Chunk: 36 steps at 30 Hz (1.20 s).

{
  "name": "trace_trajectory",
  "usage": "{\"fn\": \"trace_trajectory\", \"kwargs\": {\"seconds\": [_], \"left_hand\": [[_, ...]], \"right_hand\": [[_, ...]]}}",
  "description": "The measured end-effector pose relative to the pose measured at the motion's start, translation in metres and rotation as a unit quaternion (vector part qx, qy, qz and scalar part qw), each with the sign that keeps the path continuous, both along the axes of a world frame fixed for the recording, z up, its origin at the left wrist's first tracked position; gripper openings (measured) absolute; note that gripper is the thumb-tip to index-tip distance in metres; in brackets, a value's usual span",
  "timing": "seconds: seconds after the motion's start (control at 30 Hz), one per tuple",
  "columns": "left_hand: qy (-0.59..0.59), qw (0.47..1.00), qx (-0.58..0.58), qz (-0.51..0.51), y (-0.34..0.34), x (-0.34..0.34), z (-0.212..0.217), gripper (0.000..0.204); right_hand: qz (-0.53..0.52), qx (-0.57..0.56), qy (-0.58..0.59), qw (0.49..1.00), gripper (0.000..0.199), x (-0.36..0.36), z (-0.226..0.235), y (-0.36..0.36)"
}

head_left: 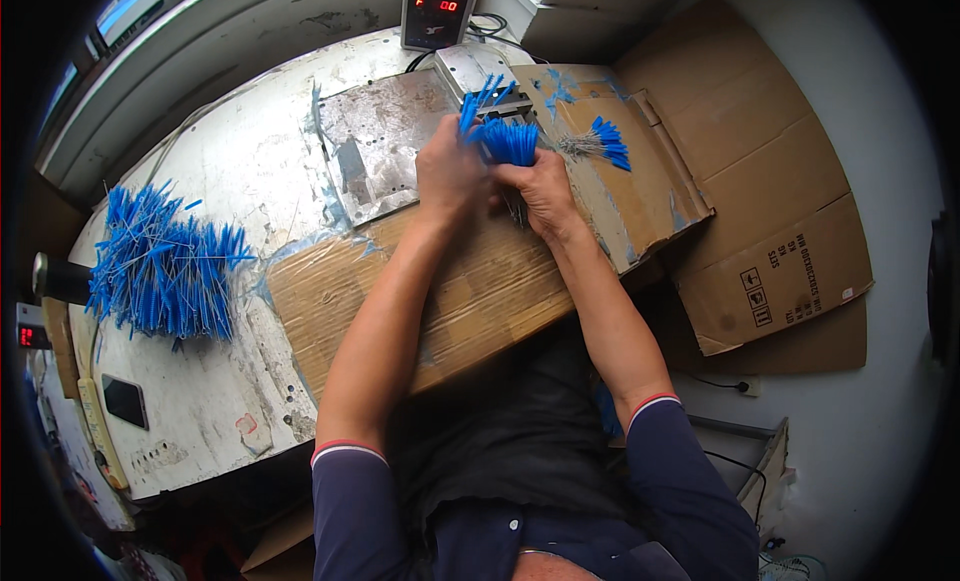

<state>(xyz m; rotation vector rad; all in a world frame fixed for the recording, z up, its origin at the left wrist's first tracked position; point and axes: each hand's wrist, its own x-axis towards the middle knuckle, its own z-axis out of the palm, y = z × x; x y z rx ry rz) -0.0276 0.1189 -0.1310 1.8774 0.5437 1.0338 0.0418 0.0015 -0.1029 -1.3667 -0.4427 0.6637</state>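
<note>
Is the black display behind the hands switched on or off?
On: red digits glow on the upper part of the display.

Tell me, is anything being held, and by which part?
The right hand holds a blue-tipped bundle around the base of its tips. The left hand is blurred; its hold is unclear.

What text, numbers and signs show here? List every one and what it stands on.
Black display box: red characters in two rows, white emblem; not copied.
Cardboard flap: sideways dark lettering, framed handling symbols; not copied.
White sticker there: illegible.
Left-edge display: red digits, too small to read.
</note>
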Motion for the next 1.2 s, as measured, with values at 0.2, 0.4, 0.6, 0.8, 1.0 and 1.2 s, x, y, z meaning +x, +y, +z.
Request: {"fn": "trace_trajectory", "kwargs": {"seconds": [0.2, 0.4, 0.6, 0.8, 1.0, 1.2], "left_hand": [[-0.026, 0.998, 0.062, 0.009, -0.001, 0.002, -0.007, 0.015], [-0.024, 0.995, 0.095, 0.019, 0.001, 0.005, -0.012, 0.017], [-0.016, 0.995, 0.097, 0.019, 0.000, 0.005, -0.013, 0.015], [-0.077, 0.991, 0.071, 0.088, 0.006, 0.009, -0.015, 0.012], [-0.096, 0.984, 0.074, 0.133, 0.011, 0.011, -0.018, 0.009], [0.007, 0.991, 0.019, 0.134, 0.006, 0.002, -0.007, 0.021]], "right_hand": [[-0.009, 0.011, 0.027, 1.000, 0.011, -0.003, -0.006, -0.005], [-0.053, 0.048, 0.033, 0.997, 0.014, -0.012, -0.010, -0.006], [-0.057, 0.041, 0.003, 0.998, 0.017, -0.013, -0.007, -0.007], [-0.131, -0.016, -0.040, 0.990, 0.010, 0.009, -0.012, -0.005], [-0.174, -0.068, -0.109, 0.976, 0.008, 0.014, -0.013, 0.012], [-0.214, -0.077, -0.105, 0.968, 0.010, 0.015, -0.017, 0.019]]}}
